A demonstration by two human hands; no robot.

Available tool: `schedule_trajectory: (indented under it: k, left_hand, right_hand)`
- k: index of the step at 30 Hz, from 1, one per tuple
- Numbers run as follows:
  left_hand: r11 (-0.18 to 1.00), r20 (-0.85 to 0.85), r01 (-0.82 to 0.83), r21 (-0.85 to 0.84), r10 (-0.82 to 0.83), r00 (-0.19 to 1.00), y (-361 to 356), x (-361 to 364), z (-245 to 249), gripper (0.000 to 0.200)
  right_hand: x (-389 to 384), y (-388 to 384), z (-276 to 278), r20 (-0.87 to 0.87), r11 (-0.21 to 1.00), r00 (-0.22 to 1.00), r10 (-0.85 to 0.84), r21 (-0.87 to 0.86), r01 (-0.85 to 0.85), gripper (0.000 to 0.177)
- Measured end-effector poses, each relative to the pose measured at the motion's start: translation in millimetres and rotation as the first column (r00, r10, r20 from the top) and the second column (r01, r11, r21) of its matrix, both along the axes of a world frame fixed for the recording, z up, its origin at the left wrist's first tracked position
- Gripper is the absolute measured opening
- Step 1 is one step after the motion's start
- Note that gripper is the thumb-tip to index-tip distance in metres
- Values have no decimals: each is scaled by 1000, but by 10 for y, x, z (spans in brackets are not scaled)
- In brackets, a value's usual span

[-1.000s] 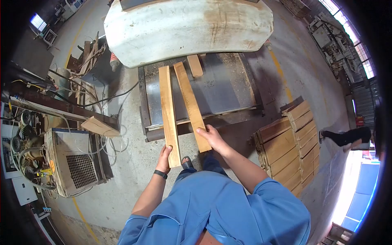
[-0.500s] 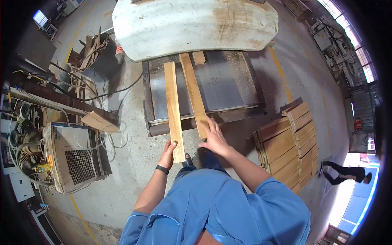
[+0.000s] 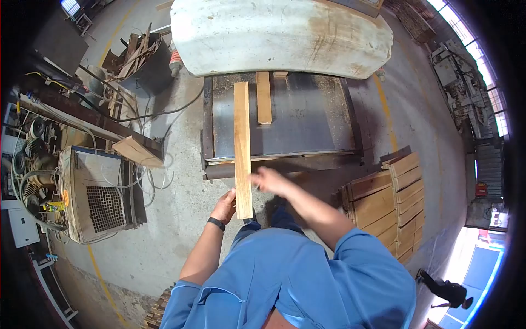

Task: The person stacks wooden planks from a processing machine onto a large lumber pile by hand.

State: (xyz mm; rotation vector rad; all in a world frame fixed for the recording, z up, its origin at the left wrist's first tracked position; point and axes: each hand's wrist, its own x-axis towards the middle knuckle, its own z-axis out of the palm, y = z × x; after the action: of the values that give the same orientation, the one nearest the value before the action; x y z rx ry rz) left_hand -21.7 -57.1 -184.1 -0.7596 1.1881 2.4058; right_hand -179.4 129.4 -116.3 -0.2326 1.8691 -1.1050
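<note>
Risk: skew. Left hand [image 3: 224, 205] grasps only the near end of the plank [image 3: 242, 148]. Its far end lies on the machine table [image 3: 312, 120], just short of the white hood [image 3: 279, 35]. Right hand [image 3: 268, 180] is blurred, fingers apparently released, just beside the plank. A one-handed push could twist it into the second board [image 3: 263, 98].

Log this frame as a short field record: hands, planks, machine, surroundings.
left hand: grips near end of long plank
right hand: blurred, looks open, beside that plank, holds nothing
long plank: lies on machine table, near end overhanging
short plank: flat on table, far end under white hood
right of table: plank stack on floor
left of table: motor unit
</note>
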Motion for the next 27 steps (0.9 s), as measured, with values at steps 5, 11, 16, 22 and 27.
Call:
schedule_trajectory:
  k: [5, 11, 16, 22, 27]
  left_hand:
    - [941, 79, 72, -330, -48, 996, 84, -85, 78, 88]
    - [816, 77, 58, -575, -17, 997, 199, -83, 199, 85]
    - [770, 42, 22, -637, 6, 999, 190, -77, -46, 79]
    - [924, 54, -27, -382, 52, 997, 159, -95, 18, 83]
    - [629, 3, -20, 777, 28, 1000, 162, -28, 508, 64]
  right_hand:
    - [609, 68, -266, 162, 865, 936, -312, -360, 350, 68]
    - [576, 548, 107, 198, 726, 829, -523, -406, 555, 54]
    - [560, 1101, 189, 83, 631, 754, -651, -493, 599, 51]
    - [317, 1428, 368, -734, 780, 600, -318, 157, 605, 75]
    - [345, 1439, 264, -828, 734, 554, -85, 324, 597, 82]
